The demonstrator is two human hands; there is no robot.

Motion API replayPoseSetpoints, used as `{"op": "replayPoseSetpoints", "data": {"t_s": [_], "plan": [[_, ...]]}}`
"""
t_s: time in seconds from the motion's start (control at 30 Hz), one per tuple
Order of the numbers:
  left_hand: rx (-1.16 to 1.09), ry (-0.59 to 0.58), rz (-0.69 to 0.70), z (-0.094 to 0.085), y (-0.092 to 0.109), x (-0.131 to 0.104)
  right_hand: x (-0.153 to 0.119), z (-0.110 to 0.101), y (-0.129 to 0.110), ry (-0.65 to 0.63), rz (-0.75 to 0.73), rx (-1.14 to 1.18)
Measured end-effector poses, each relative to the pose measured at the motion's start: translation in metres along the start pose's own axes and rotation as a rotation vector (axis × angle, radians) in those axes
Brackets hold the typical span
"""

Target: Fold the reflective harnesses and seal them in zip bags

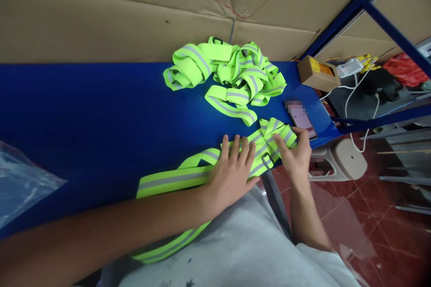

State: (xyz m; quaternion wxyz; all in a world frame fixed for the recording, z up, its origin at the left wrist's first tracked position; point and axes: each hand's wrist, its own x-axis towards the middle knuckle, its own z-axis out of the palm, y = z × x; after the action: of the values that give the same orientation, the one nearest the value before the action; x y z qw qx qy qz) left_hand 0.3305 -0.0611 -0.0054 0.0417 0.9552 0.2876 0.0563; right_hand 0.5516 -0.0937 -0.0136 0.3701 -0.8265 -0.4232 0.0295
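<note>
Blue table [84, 112] lies open leftward; strap pile [232, 71] and phone [302, 119] block ahead.
</note>
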Motion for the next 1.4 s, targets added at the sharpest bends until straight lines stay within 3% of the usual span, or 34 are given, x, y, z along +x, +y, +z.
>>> {"op": "replayPoseSetpoints", "data": {"t_s": [0.1, 0.17, 0.27, 0.37, 0.43, 0.6, 0.8, 1.03, 1.13, 1.27, 1.4], "plan": [[0.036, -0.022, 0.003, 0.003, 0.002, 0.002, -0.015, 0.008, -0.004, 0.101, -0.198, -0.100], [0.051, -0.017, 0.003, 0.005, 0.003, 0.002, -0.024, 0.012, -0.004, 0.099, -0.329, -0.189], [0.053, -0.002, 0.004, 0.006, 0.003, 0.002, -0.034, 0.009, -0.001, 0.004, -0.555, -0.336], [0.045, 0.018, 0.006, 0.006, 0.003, 0.001, -0.038, -0.002, -0.002, -0.135, -0.718, -0.323], [0.035, 0.040, 0.006, 0.007, 0.002, 0.000, -0.037, -0.009, -0.006, -0.229, -0.707, -0.231], [0.013, 0.112, 0.012, 0.009, 0.000, -0.003, -0.031, -0.010, -0.011, -0.267, -0.379, -0.039], [-0.016, 0.123, 0.018, 0.010, -0.001, -0.005, -0.026, -0.011, -0.018, -0.487, -0.165, 0.000], [-0.024, 0.041, -0.016, 0.008, 0.002, -0.010, -0.007, -0.016, -0.018, -0.499, 0.059, 0.195], [0.004, 0.039, -0.030, 0.013, 0.002, -0.007, -0.001, -0.016, -0.016, -0.364, -0.003, 0.120], [0.004, 0.081, -0.005, 0.017, 0.001, 0.003, -0.011, -0.006, -0.027, -0.150, -0.281, -0.166], [-0.011, 0.138, 0.043, 0.016, -0.001, 0.008, -0.035, 0.009, -0.043, -0.126, -0.484, -0.427]]}}
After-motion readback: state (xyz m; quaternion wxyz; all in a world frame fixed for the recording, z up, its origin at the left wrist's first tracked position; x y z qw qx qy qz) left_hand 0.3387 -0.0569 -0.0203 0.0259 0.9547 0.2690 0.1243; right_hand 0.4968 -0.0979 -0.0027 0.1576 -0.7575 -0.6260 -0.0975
